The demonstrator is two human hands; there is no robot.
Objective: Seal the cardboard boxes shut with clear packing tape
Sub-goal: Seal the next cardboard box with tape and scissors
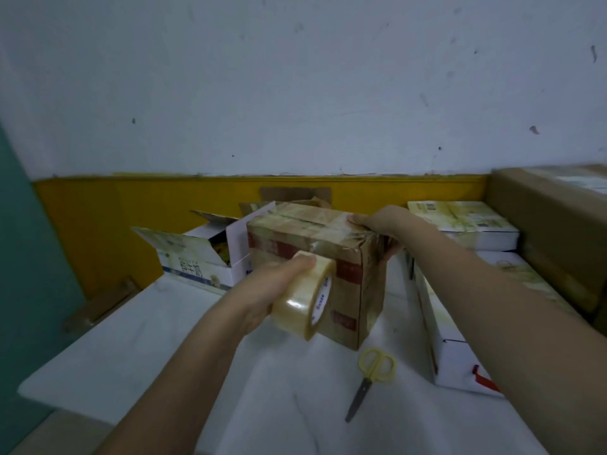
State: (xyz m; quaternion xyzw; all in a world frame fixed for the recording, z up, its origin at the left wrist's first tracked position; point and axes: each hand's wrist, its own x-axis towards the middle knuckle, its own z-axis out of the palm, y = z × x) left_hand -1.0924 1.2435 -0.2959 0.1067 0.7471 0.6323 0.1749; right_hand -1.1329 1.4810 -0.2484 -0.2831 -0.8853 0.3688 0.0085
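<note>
the open white carton (193, 267) at left carries large chinese characters, seemingly "纯牛奶", while the red printed blocks on the brown cardboard box (348, 284) and the blue print on the tape roll (305, 300) core are too blurred to read.

Big brown carton (542, 224) — cut off by right edge — open box's contents (220, 249) unclear

Both bare forearms reaching forward over the desk from its near edge. Left hand (279, 284) curled round a tape roll (307, 298), thumb on top, knuckles toward the far edge. Right hand (377, 224) further out and higher, clasping the right end of a cardboard box (315, 257), thumb on the top, fingers wrapped down the end face.
</note>
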